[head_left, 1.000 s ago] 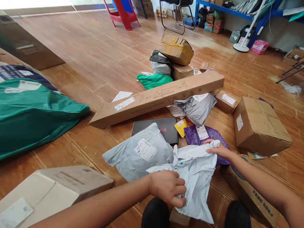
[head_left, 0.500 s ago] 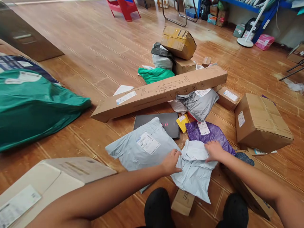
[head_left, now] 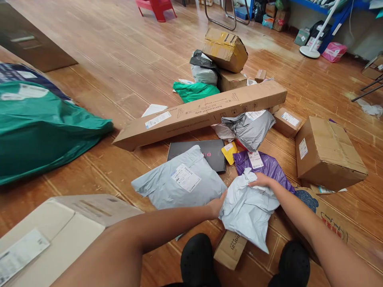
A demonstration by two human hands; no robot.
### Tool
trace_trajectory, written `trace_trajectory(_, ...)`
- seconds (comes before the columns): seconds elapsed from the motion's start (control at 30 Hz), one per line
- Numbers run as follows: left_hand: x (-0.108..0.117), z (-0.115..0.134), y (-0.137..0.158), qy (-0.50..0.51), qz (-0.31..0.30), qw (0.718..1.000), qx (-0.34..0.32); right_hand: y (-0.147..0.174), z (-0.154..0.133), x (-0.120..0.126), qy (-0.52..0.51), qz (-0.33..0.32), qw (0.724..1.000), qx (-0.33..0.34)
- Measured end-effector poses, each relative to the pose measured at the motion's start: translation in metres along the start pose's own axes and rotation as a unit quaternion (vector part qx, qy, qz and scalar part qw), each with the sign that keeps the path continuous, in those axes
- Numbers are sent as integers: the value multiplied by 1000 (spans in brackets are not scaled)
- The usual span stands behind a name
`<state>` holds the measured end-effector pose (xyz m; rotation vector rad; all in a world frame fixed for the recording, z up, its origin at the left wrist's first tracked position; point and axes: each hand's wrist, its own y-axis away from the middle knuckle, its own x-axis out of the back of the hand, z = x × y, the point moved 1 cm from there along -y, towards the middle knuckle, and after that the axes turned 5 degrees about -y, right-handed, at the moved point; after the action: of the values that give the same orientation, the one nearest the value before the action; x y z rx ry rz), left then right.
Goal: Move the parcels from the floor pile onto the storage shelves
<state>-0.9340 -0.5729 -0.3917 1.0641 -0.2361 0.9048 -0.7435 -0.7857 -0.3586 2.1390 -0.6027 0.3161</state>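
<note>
Between my two hands is a crumpled pale white mailing bag (head_left: 248,211), its top bunched up. My right hand (head_left: 261,180) is closed on the bunched upper edge. On the other side, my left hand (head_left: 218,206) grips the left edge, its fingertips partly hidden by the plastic. Just left of it lies a larger pale grey-blue mailing bag (head_left: 161,187) with a white label. A purple mailing bag (head_left: 273,171) lies right behind my right hand. Under the held bag's lower edge, a small brown box (head_left: 229,251) sits between my shoes.
A long brown carton (head_left: 203,113) lies across the floor beyond the bags. Right of me stands a brown box (head_left: 332,153); at my left are a cream box (head_left: 74,235) and a big green bag (head_left: 44,131). A black flat box (head_left: 215,155) and yellow packet (head_left: 229,152) lie ahead.
Both hands have closed on the white mailing bag. Its top is now gathered and slightly raised, and my right hand has shifted a little left and up.
</note>
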Motion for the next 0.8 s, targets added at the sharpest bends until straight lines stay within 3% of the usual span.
trace_trajectory(0.1,21,-6,5,24,-7,999,-38,10,15,31,-77,-43,996,4)
trace_trajectory(0.2,56,-19,11,70,64,995,-32,33,22,34,-212,-28,977,12)
trace_trajectory(0.3,77,-26,19,170,160,970,62,51,10,16,-442,7,897,5)
trace_trajectory(0.37,73,-18,24,338,126,926,113,56,-9,0,-532,-7,847,-5)
trace_trajectory(0.43,62,-2,28,500,76,856,108,56,-29,-12,-571,-43,820,-12)
trace_trajectory(0.47,58,5,29,547,76,828,98,55,-36,-16,-582,-59,811,-12)
trace_trajectory(0.5,57,10,30,562,99,816,90,53,-41,-17,-589,-66,805,-6)
trace_trajectory(0.57,63,10,33,537,169,822,87,48,-38,-13,-582,-43,812,9)
trace_trajectory(0.6,71,6,35,511,202,831,86,44,-31,-9,-561,-8,827,16)
trace_trajectory(0.7,101,-18,38,397,273,875,41,31,-2,6,-374,159,914,24)
trace_trajectory(0.8,118,-42,32,230,277,932,46,13,16,15,-189,267,945,16)
